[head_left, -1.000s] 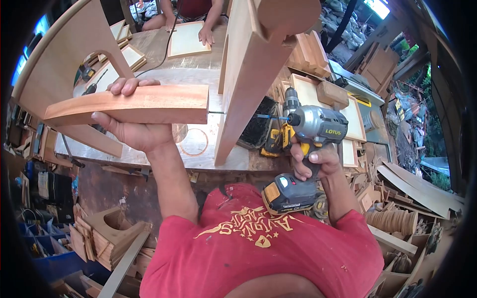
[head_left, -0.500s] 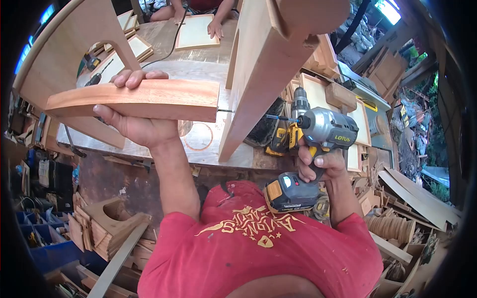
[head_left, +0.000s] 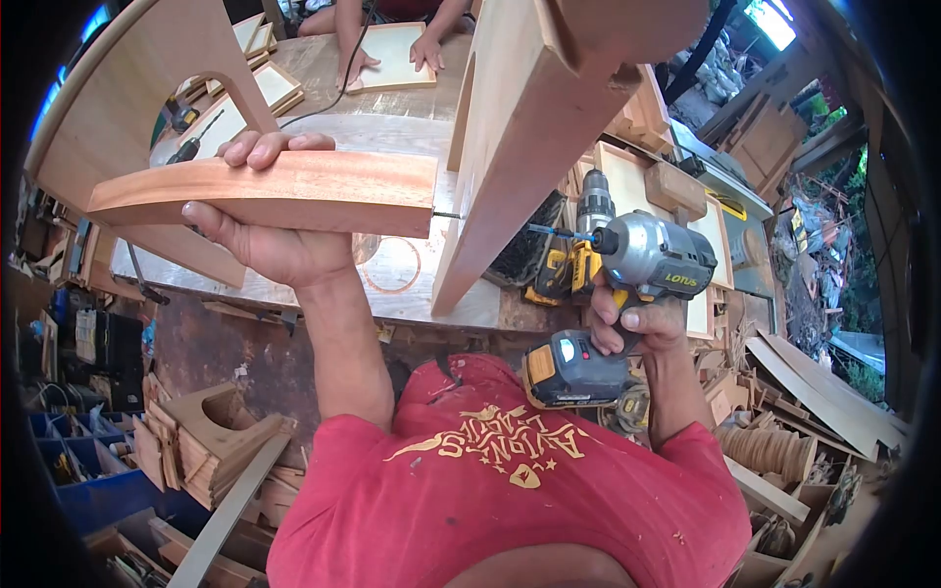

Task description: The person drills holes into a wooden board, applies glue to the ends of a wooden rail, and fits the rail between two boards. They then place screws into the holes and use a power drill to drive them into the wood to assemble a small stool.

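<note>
A reddish wooden rail spans between two upright wooden panels. Wrapped around it from below is my left hand, fingers over the top and thumb on the near face. A thin dark screw or rod links the rail's right end to the right panel, with a small gap between them. My right hand grips the handle of a LOTUS impact driver. Its long blue bit points left at the outer face of that panel; whether the tip touches is hard to see. The left panel has an arched cutout.
A yellow-black drill stands just behind the impact driver. Across the worktable, another person's hands rest on a framed panel. A black cord crosses the tabletop. Wood offcuts and blue bins lie at lower left.
The impact driver and its bit have shifted slightly right, along with the right panel. My left hand keeps its hold on the rail. The other person's hand has slid nearer along the framed panel.
</note>
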The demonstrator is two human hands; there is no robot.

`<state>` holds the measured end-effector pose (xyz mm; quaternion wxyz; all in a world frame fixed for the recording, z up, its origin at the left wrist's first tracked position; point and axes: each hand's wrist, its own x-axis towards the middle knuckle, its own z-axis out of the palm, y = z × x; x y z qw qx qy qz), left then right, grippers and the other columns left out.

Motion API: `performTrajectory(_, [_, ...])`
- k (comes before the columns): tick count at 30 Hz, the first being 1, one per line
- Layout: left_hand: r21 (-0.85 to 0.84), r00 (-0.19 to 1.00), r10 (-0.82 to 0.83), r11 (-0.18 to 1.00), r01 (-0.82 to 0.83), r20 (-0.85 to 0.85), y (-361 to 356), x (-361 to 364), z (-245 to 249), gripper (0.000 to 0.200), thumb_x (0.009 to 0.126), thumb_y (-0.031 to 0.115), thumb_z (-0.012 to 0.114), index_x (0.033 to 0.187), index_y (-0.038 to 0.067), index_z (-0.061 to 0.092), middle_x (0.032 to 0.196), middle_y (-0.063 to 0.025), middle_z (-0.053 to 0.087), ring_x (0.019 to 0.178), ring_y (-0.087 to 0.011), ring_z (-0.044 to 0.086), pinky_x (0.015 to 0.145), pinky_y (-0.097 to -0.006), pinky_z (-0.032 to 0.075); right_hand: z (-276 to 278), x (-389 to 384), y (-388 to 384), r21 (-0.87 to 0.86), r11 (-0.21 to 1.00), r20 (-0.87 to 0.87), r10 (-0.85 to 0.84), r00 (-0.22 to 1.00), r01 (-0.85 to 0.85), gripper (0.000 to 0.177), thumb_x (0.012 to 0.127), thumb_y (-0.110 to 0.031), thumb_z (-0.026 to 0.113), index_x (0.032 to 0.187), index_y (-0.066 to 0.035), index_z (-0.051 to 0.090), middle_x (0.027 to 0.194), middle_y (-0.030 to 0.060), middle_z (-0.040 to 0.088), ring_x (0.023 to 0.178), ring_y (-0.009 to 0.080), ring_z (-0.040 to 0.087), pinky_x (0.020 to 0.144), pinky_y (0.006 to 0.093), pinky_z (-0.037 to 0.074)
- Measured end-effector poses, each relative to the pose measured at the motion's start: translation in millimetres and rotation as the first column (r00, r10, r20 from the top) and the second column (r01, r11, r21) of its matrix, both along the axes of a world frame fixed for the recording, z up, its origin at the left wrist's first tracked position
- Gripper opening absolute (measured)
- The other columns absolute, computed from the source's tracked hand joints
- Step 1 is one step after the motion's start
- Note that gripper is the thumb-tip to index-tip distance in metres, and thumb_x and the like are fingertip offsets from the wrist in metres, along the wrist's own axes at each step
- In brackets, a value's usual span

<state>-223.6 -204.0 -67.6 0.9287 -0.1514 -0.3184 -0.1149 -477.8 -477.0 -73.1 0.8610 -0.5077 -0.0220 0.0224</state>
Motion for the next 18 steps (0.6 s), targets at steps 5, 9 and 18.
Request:
performTrajectory(5, [0.002, 1.0, 0.001, 1.0, -0.001, -0.021, -2.4, -0.1, -0.8, 0.044, 0.088, 0.047, 0.073, 0.112, 0.014, 0.057, 0.105, 0.0016, 0.059, 0.102, -0.0161, 0.059, 0.101, -0.0472, 0.04, 2.1, 4.5, 4.0, 0.007, 0.999, -0.009, -0.031, 0.999, 0.031, 0.056, 0.079, -0.011, 0.077, 0.125, 0.004, 0.05, 0.086, 0.0108, 0.061, 0.055, 0.0208, 0.061, 0.053, 0.0375, 0.052])
performTrajectory(9, [-0.001, 1.0, -0.003, 1.0, 0.003, -0.005, -4.5, -0.8, 0.5, 0.044, 0.089, 0.048, 0.073, 0.112, 0.014, 0.057, 0.105, 0.0015, 0.06, 0.101, -0.0168, 0.059, 0.101, -0.0476, 0.039, 0.2, 5.2, 5.2, -0.017, 0.999, -0.009, -0.033, 0.999, 0.033, 0.057, 0.077, -0.012, 0.08, 0.124, 0.004, 0.051, 0.085, 0.0105, 0.062, 0.055, 0.02, 0.06, 0.051, 0.0371, 0.052])
performTrajectory(18, [-0.003, 0.999, 0.03, 1.0, -0.03, -0.011, -5.2, -4.2, -1.3, 0.046, 0.089, 0.048, 0.072, 0.113, 0.013, 0.055, 0.104, 0.0012, 0.059, 0.101, -0.0166, 0.058, 0.102, -0.047, 0.039, -0.2, 10.5, 9.7, -0.034, 0.998, -0.005, -0.047, 0.999, 0.047, 0.057, 0.076, -0.011, 0.079, 0.123, 0.003, 0.049, 0.084, 0.0098, 0.06, 0.055, 0.0207, 0.06, 0.051, 0.0374, 0.052])
